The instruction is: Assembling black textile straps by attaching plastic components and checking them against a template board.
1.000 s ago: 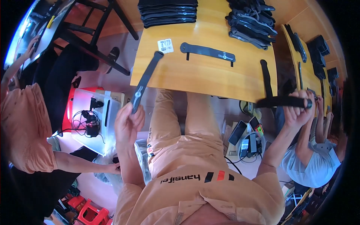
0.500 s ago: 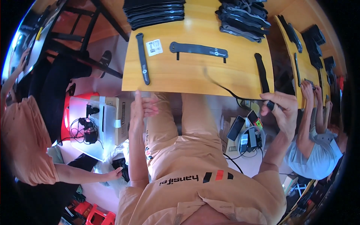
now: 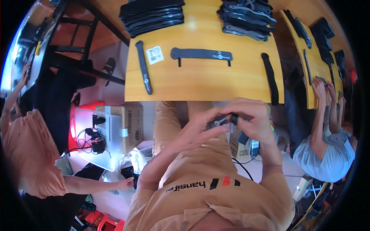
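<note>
My left hand (image 3: 198,129) and my right hand (image 3: 251,117) meet in front of my lap, just off the near edge of the table (image 3: 208,90). Between them is a dark, bunched strap (image 3: 218,122), mostly covered by the fingers. The fingers of both hands curl round it. On the tabletop beyond lies a wide dark strap (image 3: 202,54) stretched crosswise, with two short black tabs under it. A narrow strap (image 3: 144,69) rests at the left beside a white label (image 3: 155,55). Another dark strap (image 3: 270,79) lies along the right edge.
Two piles of dark straps, a left pile (image 3: 152,17) and a right pile (image 3: 246,21), stand at the far side. Below left, a clear bin (image 3: 96,134) with cables stands beside a cardboard box (image 3: 133,123). People work at left and at a right-hand table (image 3: 308,57).
My left hand, stretched out empty before, has moved right and closed on the strap. My right hand has brought the strap in from the right, where it trailed over the table edge.
</note>
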A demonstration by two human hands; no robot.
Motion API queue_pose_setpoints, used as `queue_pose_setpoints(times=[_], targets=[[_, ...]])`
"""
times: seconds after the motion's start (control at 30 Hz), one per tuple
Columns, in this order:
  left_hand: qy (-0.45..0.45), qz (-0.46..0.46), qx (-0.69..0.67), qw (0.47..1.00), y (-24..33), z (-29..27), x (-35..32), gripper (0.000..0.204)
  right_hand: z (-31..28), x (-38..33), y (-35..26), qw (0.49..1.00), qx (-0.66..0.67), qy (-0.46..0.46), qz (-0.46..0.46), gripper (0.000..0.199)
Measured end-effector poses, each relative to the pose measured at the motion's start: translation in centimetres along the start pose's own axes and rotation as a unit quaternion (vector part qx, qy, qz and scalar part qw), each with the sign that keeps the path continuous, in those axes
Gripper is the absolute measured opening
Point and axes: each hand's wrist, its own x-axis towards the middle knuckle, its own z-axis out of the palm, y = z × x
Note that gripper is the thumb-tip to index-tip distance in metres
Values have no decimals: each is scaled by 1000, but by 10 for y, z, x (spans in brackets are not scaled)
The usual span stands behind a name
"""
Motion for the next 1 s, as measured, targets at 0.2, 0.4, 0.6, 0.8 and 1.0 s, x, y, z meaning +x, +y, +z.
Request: queue_pose_setpoints(times=[0.2, 0.4, 0.6, 0.8, 1.0], targets=[[-101, -80, 90, 988, -22, -55, -4, 15, -27, -10, 40, 980, 105, 88, 146, 28], [36, -129, 25, 991, -25, -97, 2, 12, -38, 4, 68, 962, 160, 161, 155, 12], [146, -119, 18, 982, -29, -107, 41, 10, -40, 34, 92, 960, 127, 204, 145, 13], [202, -104, 11, 974, -42, -120, 71, 10, -46, 58, 119, 958, 151, 204, 136, 17], [247, -114, 47, 961, -48, -122, 88, 11, -48, 73, 128, 954, 148, 225, 132, 24]])
